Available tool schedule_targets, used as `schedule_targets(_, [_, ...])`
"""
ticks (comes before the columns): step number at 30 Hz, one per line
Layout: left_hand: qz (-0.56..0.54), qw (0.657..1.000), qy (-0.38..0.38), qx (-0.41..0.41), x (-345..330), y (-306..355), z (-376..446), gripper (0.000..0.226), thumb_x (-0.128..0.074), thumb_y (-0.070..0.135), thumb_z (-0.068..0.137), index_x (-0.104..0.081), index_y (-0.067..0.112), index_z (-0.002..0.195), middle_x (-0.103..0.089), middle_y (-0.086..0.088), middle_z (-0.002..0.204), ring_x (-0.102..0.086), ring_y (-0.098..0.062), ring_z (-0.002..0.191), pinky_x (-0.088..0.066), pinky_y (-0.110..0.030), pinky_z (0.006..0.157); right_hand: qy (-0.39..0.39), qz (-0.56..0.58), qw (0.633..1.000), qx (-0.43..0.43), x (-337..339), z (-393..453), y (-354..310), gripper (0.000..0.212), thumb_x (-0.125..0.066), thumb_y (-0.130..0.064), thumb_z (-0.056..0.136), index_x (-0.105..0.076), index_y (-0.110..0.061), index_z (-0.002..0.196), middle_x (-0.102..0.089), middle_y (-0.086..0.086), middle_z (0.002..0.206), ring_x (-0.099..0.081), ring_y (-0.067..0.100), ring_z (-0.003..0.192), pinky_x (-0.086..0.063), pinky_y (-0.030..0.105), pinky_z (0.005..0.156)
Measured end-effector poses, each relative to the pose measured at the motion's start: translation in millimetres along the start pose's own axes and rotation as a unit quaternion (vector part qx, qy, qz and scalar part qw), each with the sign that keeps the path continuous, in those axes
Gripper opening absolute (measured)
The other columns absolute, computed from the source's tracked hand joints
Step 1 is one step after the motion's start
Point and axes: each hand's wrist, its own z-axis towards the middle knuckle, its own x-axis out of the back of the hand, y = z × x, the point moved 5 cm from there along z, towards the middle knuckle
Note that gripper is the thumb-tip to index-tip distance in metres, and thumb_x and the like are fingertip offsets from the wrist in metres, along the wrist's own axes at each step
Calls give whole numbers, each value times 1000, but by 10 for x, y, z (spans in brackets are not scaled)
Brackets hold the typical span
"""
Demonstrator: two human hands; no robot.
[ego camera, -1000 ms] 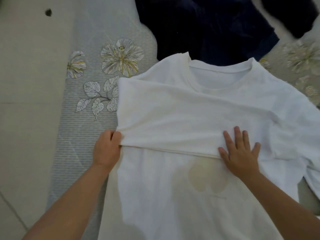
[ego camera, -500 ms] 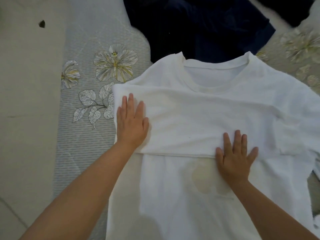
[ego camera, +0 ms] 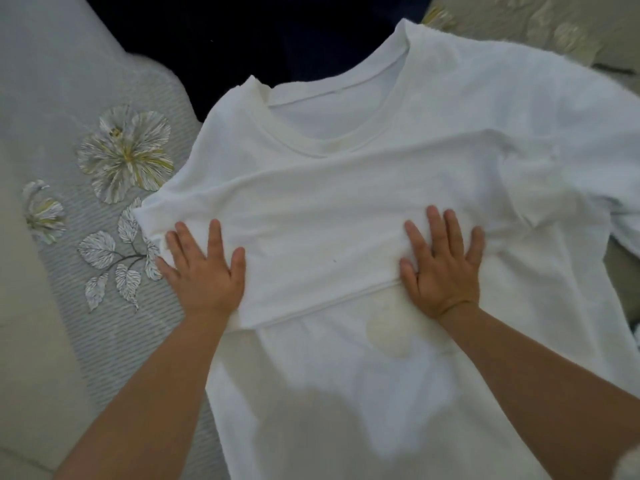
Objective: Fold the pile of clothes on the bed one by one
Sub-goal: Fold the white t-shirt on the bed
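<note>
A white T-shirt (ego camera: 346,209) lies flat on the bed, neck hole pointing away from me. Its left sleeve is folded across the chest, forming a band with a hem running near my hands. My left hand (ego camera: 202,268) presses flat on the left end of that folded band, fingers spread. My right hand (ego camera: 441,265) presses flat on the band's hem at the middle right, fingers spread. A pale round stain or print (ego camera: 389,332) shows just below the hem. The right sleeve (ego camera: 588,188) lies spread out to the right.
A dark navy pile of clothes (ego camera: 259,46) lies beyond the shirt's collar. The bed cover (ego camera: 114,161) is grey with printed flowers and leaves on the left. A beige floor or surface (ego camera: 27,341) runs along the far left.
My left hand let go of the fold's left edge, laid flat on the band and slid down toward its lower left corner. The view shifted closer and rotated.
</note>
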Motion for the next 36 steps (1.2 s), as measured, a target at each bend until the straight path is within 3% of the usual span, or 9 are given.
schedule_targets(4, [36, 999, 11, -16, 107, 243, -113, 58, -25, 37, 93, -32, 2, 139, -21, -29, 146, -17, -41, 137, -9, -54, 109, -5, 18, 1000, 6, 5, -22, 5, 55, -34, -36, 79, -61, -10, 120, -50, 23, 131, -48, 45, 119, -25, 70, 92])
schedule_targets(7, [26, 997, 20, -64, 117, 650, -268, 45, -36, 13, 95, -33, -1, 138, -26, -23, 146, -23, -35, 137, -16, -45, 109, -31, 41, 999, 3, -58, -56, 32, 63, -21, -43, 83, -46, -17, 135, -32, 16, 147, -28, 36, 135, -6, 60, 107])
schedule_targets(11, [35, 985, -35, -165, 26, 1311, -670, 53, -36, 17, 94, -22, 10, 144, -15, -12, 153, -12, -25, 141, -11, -36, 112, -49, 95, 994, 7, -80, -73, 100, 51, -26, -38, 95, -26, -23, 144, -8, 7, 155, -3, 23, 143, 10, 46, 111])
schedule_targets(16, [-7, 975, -65, -213, -120, 2056, -1217, 51, -36, 17, 95, -23, 16, 144, -12, -10, 154, -6, -25, 142, -9, -36, 113, -30, 367, 930, 7, 472, -348, 779, 39, -43, -8, 95, -43, 1, 132, -38, 18, 142, -32, 29, 134, -14, 21, 106])
schedule_targets(20, [-36, 957, -79, -277, -349, 2675, -1642, 49, -40, 19, 95, -27, 19, 143, -14, -10, 153, -7, -27, 142, -7, -37, 112, 95, 220, 966, -98, 794, -1135, 2104, 41, -57, -19, 82, -60, 13, 107, -58, 31, 113, -53, 48, 109, -40, 49, 95])
schedule_targets(24, [-59, 956, -97, -270, -559, 3282, -1934, 55, -40, 28, 96, -18, 15, 145, -7, -12, 154, -3, -27, 142, -6, -38, 112, -59, 142, 938, -311, 588, -1723, 3068, 83, -72, -38, 75, -32, -3, 139, -16, 25, 149, -13, 39, 138, -15, 51, 110])
schedule_targets(27, [-42, 967, -112, -225, -746, 3446, -2062, 59, -34, 36, 97, -9, 15, 146, 2, -11, 154, 3, -25, 142, 2, -36, 112, -110, 140, 941, -289, 470, -1763, 3207, 91, -69, -45, 74, -20, -15, 144, -9, 20, 151, -12, 31, 138, -19, 43, 110])
schedule_targets(32, [-11, 973, -112, -200, -809, 3476, -2096, 60, -29, 40, 97, -1, 20, 146, 9, -7, 154, 9, -21, 142, 7, -35, 112, -51, 193, 946, -257, 460, -1505, 3460, 35, -57, -8, 88, -53, 4, 120, -57, 26, 111, -52, 36, 103, -39, 36, 84])
schedule_targets(36, [11, 959, -124, -254, -603, 3407, -1987, 58, -29, 44, 95, -17, 18, 146, -6, -7, 155, -5, -20, 143, -8, -36, 113, 26, 252, 947, -199, 764, -1334, 3524, 11, -58, 6, 82, -67, 12, 84, -66, 27, 81, -61, 34, 76, -39, 32, 67])
